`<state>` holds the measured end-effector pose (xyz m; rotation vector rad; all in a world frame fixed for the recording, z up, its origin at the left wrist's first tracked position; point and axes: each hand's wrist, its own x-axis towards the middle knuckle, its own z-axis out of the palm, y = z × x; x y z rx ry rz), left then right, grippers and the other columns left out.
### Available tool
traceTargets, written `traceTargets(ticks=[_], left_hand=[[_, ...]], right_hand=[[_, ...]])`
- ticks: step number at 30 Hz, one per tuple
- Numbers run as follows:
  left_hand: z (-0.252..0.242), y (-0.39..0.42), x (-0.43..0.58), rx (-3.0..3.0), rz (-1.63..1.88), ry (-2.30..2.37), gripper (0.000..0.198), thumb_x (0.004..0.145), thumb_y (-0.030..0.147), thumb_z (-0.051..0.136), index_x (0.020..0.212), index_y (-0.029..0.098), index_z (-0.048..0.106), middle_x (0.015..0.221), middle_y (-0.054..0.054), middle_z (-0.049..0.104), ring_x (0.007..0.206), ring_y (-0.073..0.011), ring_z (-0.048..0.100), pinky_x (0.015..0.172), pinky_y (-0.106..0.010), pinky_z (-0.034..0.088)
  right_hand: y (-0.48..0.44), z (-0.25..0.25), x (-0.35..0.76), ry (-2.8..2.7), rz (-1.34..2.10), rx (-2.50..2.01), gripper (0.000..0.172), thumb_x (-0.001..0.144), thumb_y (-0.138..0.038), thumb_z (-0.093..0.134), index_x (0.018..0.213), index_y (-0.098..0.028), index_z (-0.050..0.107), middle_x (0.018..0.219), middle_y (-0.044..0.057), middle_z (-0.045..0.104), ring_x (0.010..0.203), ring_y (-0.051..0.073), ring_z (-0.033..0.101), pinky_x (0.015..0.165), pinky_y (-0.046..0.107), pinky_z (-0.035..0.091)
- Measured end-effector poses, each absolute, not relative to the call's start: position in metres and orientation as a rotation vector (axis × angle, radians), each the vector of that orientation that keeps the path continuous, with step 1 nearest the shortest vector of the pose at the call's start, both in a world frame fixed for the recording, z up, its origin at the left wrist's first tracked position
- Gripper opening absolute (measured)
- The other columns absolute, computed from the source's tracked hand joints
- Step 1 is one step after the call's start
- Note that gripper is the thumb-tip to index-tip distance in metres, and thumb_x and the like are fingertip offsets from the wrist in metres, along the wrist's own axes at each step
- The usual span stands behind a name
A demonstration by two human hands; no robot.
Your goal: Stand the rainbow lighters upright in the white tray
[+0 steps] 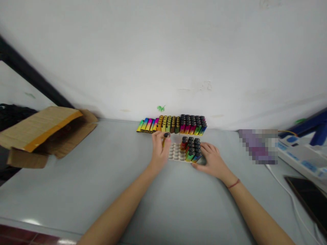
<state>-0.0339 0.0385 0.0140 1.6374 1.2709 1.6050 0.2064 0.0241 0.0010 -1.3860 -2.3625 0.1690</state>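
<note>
My left hand (159, 149) pinches a lighter (167, 135) with a black top, held upright over the left end of a white tray (175, 157) with round holes. Its left holes show bare, while black-topped lighters (194, 147) in several colours stand upright at the right end. Around that right end curves my right hand (211, 160), thumb at the front corner and fingers behind, steadying the tray. Behind the tray, against the wall, stands a block of black-topped lighters (192, 125). Beside it are lighters without black tops (167, 124), and colourful ones lying flat (147, 125).
An opened cardboard box (51, 131) lies on the grey table (102, 190) at the left. On the right are a power strip (304, 160), a white cable (288, 194), a dark phone (309, 195) and a pixelated object (260, 146). A white wall (163, 61) closes off the back.
</note>
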Motion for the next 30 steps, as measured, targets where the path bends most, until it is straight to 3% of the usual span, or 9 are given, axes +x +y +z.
traceTargets(ticks=[3,15,25,30], left_hand=[[0.0203,0.0341,-0.0339,1.863,1.494,1.196,0.024,0.092,0.038,0.051,0.106,0.021,0.059,0.105,-0.009,0.061,0.103,-0.0211,0.057,0.096,-0.036,0.044],[0.0188,0.0362,-0.034,2.096,1.153,1.213,0.023,0.089,0.035,0.057,0.104,0.023,0.068,0.1,-0.008,0.074,0.095,-0.0236,0.064,0.092,-0.039,0.042],[0.0182,0.0348,-0.0318,2.127,1.17,1.188,0.028,0.087,0.036,0.062,0.112,0.024,0.066,0.104,-0.008,0.075,0.096,-0.0235,0.067,0.094,-0.04,0.041],[0.0167,0.0342,-0.0311,2.094,1.22,1.152,0.019,0.088,0.034,0.06,0.102,0.023,0.067,0.1,-0.006,0.075,0.091,-0.0209,0.068,0.09,-0.036,0.044]], right_hand=[[0.0241,0.0011,0.2062,-2.356,0.173,-1.38,0.061,0.076,-0.051,0.067,0.127,-0.019,0.058,0.126,0.016,0.062,0.117,0.036,0.052,0.098,0.053,0.041],[0.024,0.002,0.2064,-2.36,0.186,-1.378,0.062,0.076,-0.05,0.068,0.128,-0.017,0.057,0.127,0.017,0.061,0.118,0.036,0.051,0.1,0.052,0.04],[0.0231,0.0024,0.2058,-2.352,0.185,-1.386,0.061,0.076,-0.05,0.068,0.127,-0.017,0.057,0.127,0.016,0.061,0.118,0.036,0.051,0.1,0.053,0.04],[0.0232,0.0022,0.2061,-2.358,0.188,-1.385,0.062,0.076,-0.05,0.068,0.127,-0.016,0.057,0.127,0.017,0.061,0.118,0.036,0.05,0.1,0.052,0.04]])
